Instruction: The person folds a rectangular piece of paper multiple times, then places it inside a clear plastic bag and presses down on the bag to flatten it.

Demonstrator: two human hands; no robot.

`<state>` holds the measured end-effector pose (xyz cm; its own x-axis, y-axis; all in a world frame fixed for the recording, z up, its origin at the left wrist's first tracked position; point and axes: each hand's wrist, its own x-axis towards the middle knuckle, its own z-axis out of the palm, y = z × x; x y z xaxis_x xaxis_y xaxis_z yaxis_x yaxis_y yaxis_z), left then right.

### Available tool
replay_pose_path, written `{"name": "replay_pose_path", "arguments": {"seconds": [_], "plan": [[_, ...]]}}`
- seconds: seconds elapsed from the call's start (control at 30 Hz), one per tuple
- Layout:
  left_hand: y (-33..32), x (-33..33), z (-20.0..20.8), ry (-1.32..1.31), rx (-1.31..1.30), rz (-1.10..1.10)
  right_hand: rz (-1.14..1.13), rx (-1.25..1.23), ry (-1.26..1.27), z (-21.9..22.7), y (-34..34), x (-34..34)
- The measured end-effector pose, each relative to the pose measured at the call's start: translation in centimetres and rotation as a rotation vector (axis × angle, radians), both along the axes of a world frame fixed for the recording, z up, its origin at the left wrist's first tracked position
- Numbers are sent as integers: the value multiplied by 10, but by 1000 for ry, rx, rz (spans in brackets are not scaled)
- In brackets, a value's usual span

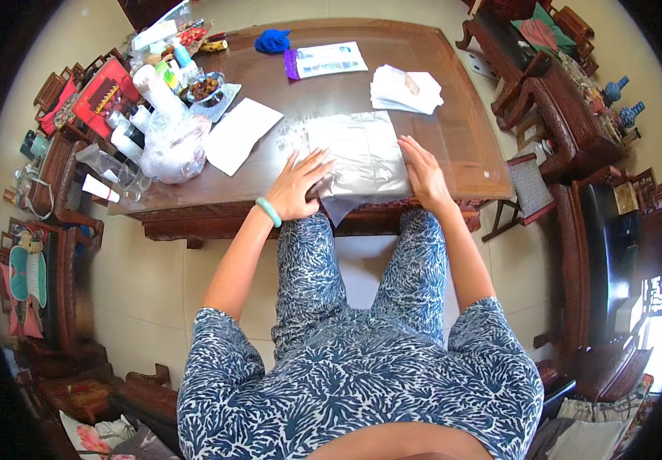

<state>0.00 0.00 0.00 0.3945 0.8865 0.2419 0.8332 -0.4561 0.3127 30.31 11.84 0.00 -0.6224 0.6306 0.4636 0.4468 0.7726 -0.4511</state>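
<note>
A shiny silvery-grey sheet [361, 153], thin like plastic film or foil, lies on the wooden table near its front edge. Its surface is creased, and one pointed corner hangs over the edge toward my knees. My left hand [298, 186] rests at the sheet's left side, fingers stretched out and the tips on its margin. A pale green bangle [269, 211] circles that wrist. Along the opposite side lies my right hand [426, 175], its fingers straight and close to the sheet's edge. Neither hand grips anything that I can see.
White paper [240, 136] lies left of the sheet, and a stack of white sheets [406, 89] beyond it to the right. Farther back are a purple-and-white packet [326, 60] and a blue bundle [272, 41]. A plastic bag [176, 146] and several bottles crowd the table's left.
</note>
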Motion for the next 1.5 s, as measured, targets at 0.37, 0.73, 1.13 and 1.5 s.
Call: {"name": "replay_pose_path", "arguments": {"seconds": [0.37, 0.73, 1.13, 1.5], "plan": [[-12, 20, -37, 302, 520, 51, -4, 390, -345, -29, -26, 25], [-11, 13, -23, 118, 385, -96, 93, 485, -253, -37, -18, 17], [-15, 11, -13, -276, 227, -132, 421, -72, 101, -5, -17, 7], [58, 17, -23, -806, -203, 627, -408, -662, 324, 3, 18, -59]]}}
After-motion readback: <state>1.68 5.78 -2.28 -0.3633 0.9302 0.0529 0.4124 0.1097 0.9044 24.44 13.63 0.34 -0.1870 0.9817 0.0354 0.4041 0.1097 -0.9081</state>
